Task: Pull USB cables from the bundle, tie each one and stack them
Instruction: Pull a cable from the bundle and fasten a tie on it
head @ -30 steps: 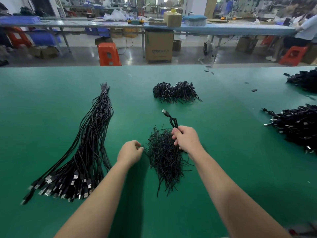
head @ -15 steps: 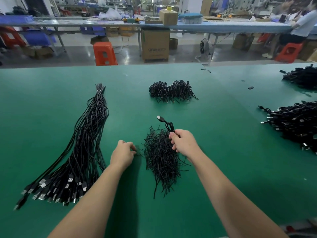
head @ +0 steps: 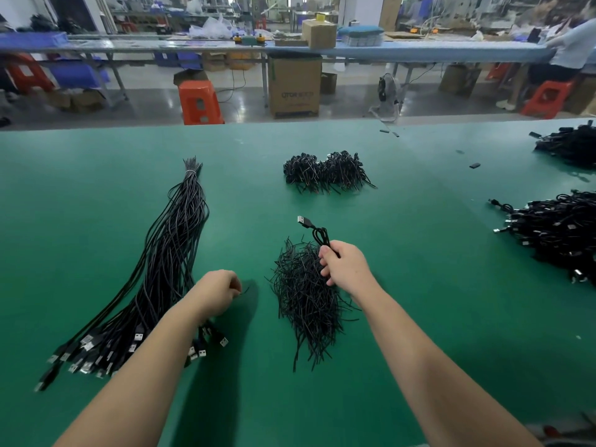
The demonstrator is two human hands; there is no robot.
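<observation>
A long bundle of black USB cables [head: 167, 269] lies on the left of the green table [head: 419, 285], plugs toward me. My right hand [head: 346, 269] grips a coiled USB cable [head: 317, 232] whose plug sticks up and to the left. It hovers over the right side of a heap of black twist ties [head: 304, 295]. My left hand [head: 217, 291] is curled between the bundle and the heap and pinches one thin black tie [head: 245, 290] at its fingertips. A stack of tied cables [head: 325, 172] sits further back.
Big piles of black cables lie at the right edge [head: 561, 233] and far right corner [head: 571, 146]. Small black bits [head: 474, 165] dot the far table. Beyond the table edge are an orange stool [head: 200, 101], a cardboard box [head: 294, 85] and another bench.
My left hand drew back from the tie heap toward the bundle, now with a tie at its fingertips. My right hand stayed over the heap with the coiled cable.
</observation>
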